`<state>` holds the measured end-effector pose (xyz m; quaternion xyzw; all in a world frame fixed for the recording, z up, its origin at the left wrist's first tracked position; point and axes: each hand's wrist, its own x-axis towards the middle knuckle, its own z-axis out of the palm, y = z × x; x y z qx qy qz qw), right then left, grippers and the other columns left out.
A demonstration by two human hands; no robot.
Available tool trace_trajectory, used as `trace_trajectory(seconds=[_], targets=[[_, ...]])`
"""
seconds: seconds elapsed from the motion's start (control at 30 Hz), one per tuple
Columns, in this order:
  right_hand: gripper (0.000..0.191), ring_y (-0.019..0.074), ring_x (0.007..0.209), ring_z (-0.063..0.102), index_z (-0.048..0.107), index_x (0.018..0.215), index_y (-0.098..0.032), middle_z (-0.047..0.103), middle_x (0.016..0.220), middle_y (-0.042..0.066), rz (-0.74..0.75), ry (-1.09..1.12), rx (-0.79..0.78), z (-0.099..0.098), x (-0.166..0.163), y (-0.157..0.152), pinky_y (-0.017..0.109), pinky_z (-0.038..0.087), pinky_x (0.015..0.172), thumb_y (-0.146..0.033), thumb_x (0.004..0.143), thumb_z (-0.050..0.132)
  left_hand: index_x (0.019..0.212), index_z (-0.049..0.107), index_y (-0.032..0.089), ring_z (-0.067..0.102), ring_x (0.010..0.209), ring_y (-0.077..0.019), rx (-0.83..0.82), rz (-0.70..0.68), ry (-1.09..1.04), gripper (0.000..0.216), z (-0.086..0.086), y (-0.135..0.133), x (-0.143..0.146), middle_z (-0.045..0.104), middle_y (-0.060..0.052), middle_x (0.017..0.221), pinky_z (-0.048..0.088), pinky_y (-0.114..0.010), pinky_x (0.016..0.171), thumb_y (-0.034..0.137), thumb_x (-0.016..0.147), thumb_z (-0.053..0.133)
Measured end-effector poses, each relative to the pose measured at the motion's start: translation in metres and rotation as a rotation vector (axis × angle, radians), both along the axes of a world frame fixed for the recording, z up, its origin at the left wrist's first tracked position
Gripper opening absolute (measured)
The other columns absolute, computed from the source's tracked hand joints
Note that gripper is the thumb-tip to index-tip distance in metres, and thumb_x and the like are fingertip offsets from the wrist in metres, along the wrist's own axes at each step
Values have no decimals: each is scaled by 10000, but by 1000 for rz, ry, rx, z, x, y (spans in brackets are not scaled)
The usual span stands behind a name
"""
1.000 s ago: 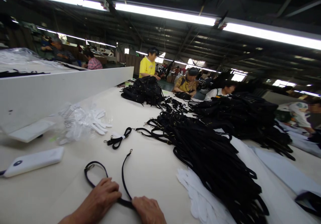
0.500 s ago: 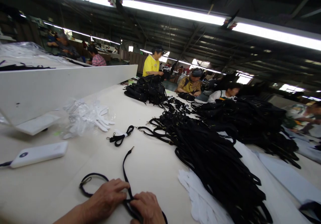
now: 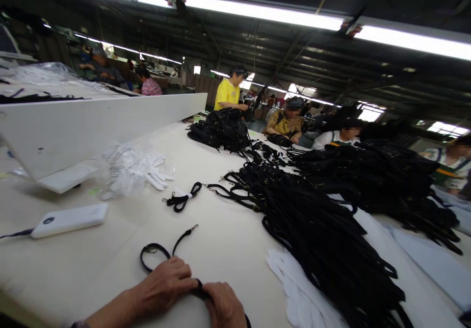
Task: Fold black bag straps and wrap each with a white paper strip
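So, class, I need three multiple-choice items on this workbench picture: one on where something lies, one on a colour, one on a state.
1. Where does the white power bank lie?
A. On the table, left of the hands
B. On top of the strap pile
C. Under the white gloves

2. What colour is the strap under the hands?
A. Red
B. Black
C. White

3. How do the two hands meet the strap?
A. Both are lifted clear of it
B. Only one touches it
C. Left hand and right hand both press on it against the table

Answers:
1 A: the bank sits on bare table, left of the hands, with a cable at its end.
2 B: it matches the black strap pile to the right.
3 C: the strap runs beneath the fingers of both hands.
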<state>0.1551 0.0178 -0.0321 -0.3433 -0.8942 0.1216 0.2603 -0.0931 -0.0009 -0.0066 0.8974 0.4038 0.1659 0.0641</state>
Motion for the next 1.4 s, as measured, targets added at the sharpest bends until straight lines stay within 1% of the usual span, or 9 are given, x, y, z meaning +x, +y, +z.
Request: trace_trajectory(seconds=[0.1, 0.3, 0.53, 0.67, 0.83, 1.0, 1.13, 1.27, 1.4], targets=[[413, 190, 760, 647, 574, 1086, -273, 707, 871, -7, 20, 7, 10, -3, 6, 3, 288, 513, 681, -3, 784, 495, 1262, 512, 232, 605, 851, -195, 17, 48, -23, 358, 2, -2, -11, 668, -46, 925, 475, -364, 812, 98, 948, 409], [428, 194, 810, 672, 587, 1141, -299, 727, 922, -13, -5, -1, -31, -3, 12, 4, 297, 553, 713, -27, 820, 513, 1177, 581, 302, 648, 956, -174, -60, 253, -22, 249, 12, -7, -56, 677, -6, 984, 314, -513, 1122, 226, 985, 443], [371, 195, 833, 691, 619, 1102, -282, 735, 918, -14, -51, 30, -89, 14, 6, 2, 298, 571, 730, -44, 835, 523, 1219, 574, 324, 610, 1180, -253, -171, 515, -104, 315, 8, -11, -110, 688, -22, 1207, 300, -552, 1155, 325, 905, 587], [331, 194, 872, 681, 630, 1072, -277, 723, 938, -7, -79, -3, -163, 23, 1, 0, 301, 559, 754, -55, 868, 494, 1431, 391, 320, 573, 1253, -256, -246, 547, -132, 585, 5, -12, -121, 654, -44, 1317, 426, -452, 1088, 285, 881, 587], [339, 192, 886, 658, 639, 1038, -274, 705, 934, -5, -71, -46, -228, 29, -1, 0, 309, 538, 777, -31, 867, 477, 1541, 157, 351, 391, 1442, -281, -329, 530, -102, 818, 20, -16, -133, 378, -50, 1605, 346, -470, 1180, 354, 865, 619], [349, 193, 912, 644, 651, 1040, -270, 701, 945, -1, -96, -55, -289, 32, -1, -2, 305, 518, 800, -15, 840, 519, 1539, 194, 359, 361, 1458, -302, -286, 423, -66, 778, 32, -17, -93, 362, -60, 1614, 322, -500, 1192, 491, 886, 595], [290, 193, 922, 639, 658, 1041, -258, 704, 959, 8, -108, -61, -312, 37, -3, -5, 308, 512, 812, -59, 855, 559, 1492, 328, 362, 494, 1349, -302, -235, 294, -71, 667, 17, -12, -33, 553, -72, 1468, 314, -577, 1167, 376, 891, 615], [299, 190, 945, 650, 664, 1079, -265, 717, 985, 8, -107, -67, -353, 39, -3, -7, 315, 525, 844, -86, 854, 583, 1210, 637, 307, 634, 1044, -232, -214, 270, -150, 283, -2, -3, -2, 709, -49, 1108, 486, -425, 947, 299, 955, 514], [322, 201, 1045, 647, 661, 1132, -260, 720, 1107, 27, -133, 66, -372, 53, 6, -6, 352, 523, 942, -141, 833, 652, 1103, 678, 305, 632, 945, -206, -228, 258, -182, 227, -8, 2, -2, 702, -22, 984, 489, -365, 846, 331, 975, 492]])
